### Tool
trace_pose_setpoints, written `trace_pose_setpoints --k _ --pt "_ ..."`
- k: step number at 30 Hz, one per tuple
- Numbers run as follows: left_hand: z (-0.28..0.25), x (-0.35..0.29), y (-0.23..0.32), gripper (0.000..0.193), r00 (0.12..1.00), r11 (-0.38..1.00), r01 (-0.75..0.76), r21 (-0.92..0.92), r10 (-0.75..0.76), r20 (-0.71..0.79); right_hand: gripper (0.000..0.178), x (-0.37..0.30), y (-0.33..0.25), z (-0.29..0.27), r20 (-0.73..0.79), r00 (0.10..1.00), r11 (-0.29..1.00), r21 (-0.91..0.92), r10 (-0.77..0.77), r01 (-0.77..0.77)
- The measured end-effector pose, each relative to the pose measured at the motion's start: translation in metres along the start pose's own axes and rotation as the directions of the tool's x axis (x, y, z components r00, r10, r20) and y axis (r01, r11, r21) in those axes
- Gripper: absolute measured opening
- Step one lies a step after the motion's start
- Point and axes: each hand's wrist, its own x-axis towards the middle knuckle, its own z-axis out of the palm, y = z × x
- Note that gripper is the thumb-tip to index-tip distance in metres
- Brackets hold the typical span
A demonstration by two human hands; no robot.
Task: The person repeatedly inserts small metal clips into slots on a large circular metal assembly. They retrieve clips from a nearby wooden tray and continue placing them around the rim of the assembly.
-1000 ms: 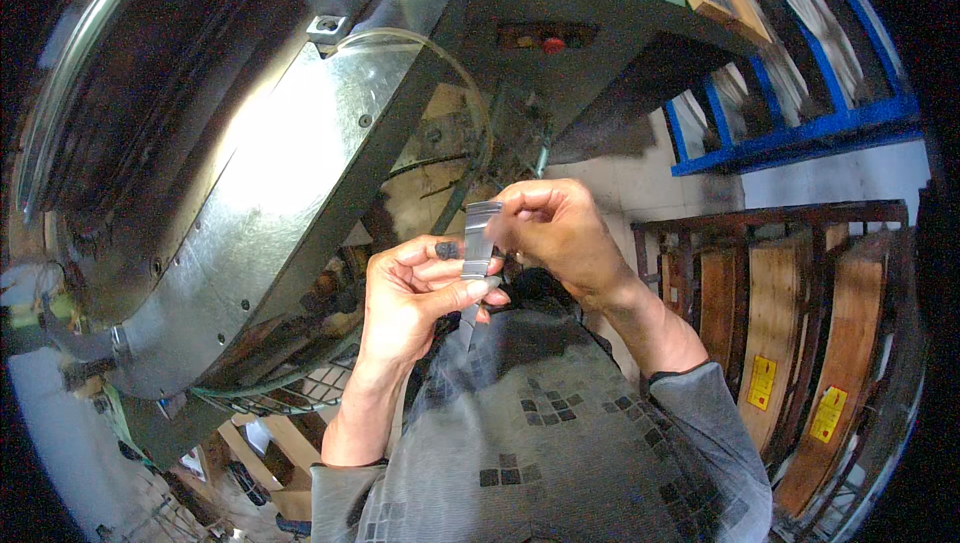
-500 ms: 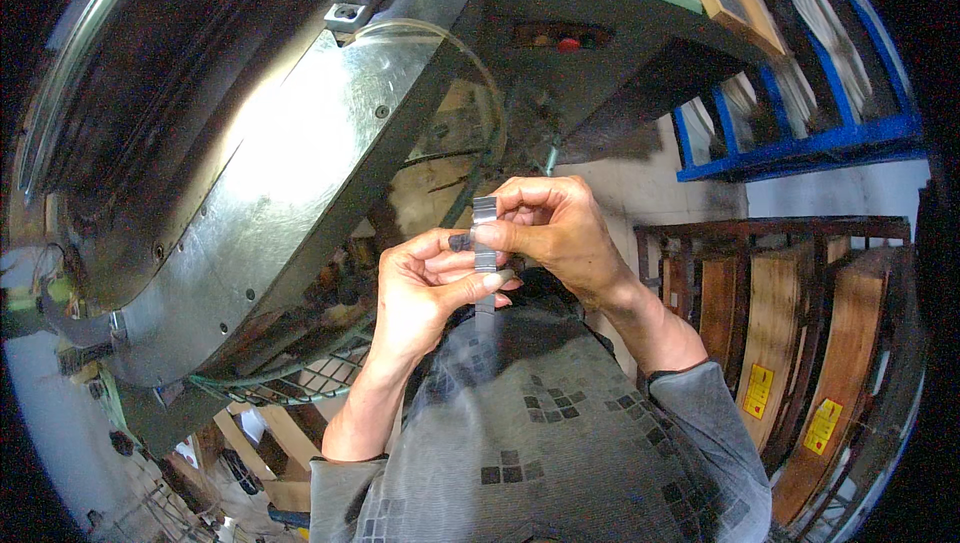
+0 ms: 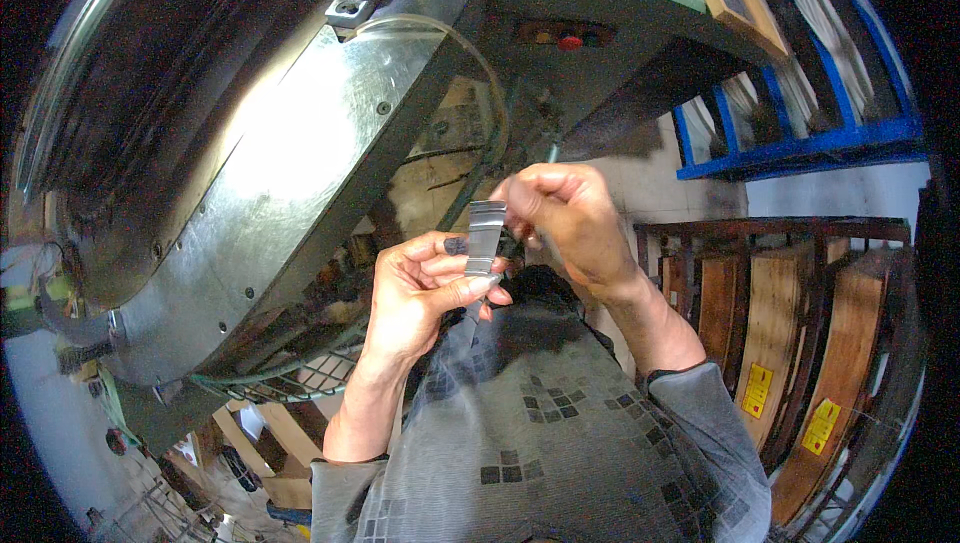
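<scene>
Hands raised slightly; left hand (image 3: 425,288), right hand (image 3: 565,218) pinch metal strip (image 3: 485,238); steel machine (image 3: 270,153) behind.

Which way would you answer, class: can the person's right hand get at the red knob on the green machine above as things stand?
Probably yes: the right hand is up beside the metal strip, with nothing visibly between it and the red knob, though its fingers are pinching that strip.

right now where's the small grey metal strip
In the head view it sits mid-frame: the metal strip is held upright between the left hand and right hand, just below the big steel machine housing.
</scene>
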Motion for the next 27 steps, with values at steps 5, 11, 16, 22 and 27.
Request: trace_pose_setpoints --k 5,11,16,22,27 --pt "0.000 0.004 0.003 0.031 1.000 1.000 0.005 0.004 -0.005 0.017 0.023 -0.003 0.007 0.008 0.092 0.996 0.999 0.035 -0.004 0.001" --pt "0.004 0.000 0.002 0.030 0.999 0.999 -0.025 -0.025 0.024 -0.026 0.017 0.002 0.007 -0.001 0.006 1.000 0.997 0.075 -0.015 0.014" --pt "0.006 -0.001 0.002 0.029 0.993 0.998 -0.061 0.029 0.063 -0.095 0.015 -0.001 0.011 0.008 0.079 0.997 1.000 0.002 -0.017 0.017" --pt "0.003 -0.024 -0.011 0.028 0.966 0.987 -0.163 0.005 0.160 -0.204 0.017 0.019 0.010 0.033 0.188 0.982 0.995 -0.099 0.009 0.010" --pt "-0.005 -0.063 -0.015 0.032 0.900 0.985 -0.149 -0.090 0.097 -0.425 0.022 0.049 0.019 0.064 0.407 0.879 0.911 -0.408 0.248 -0.068"
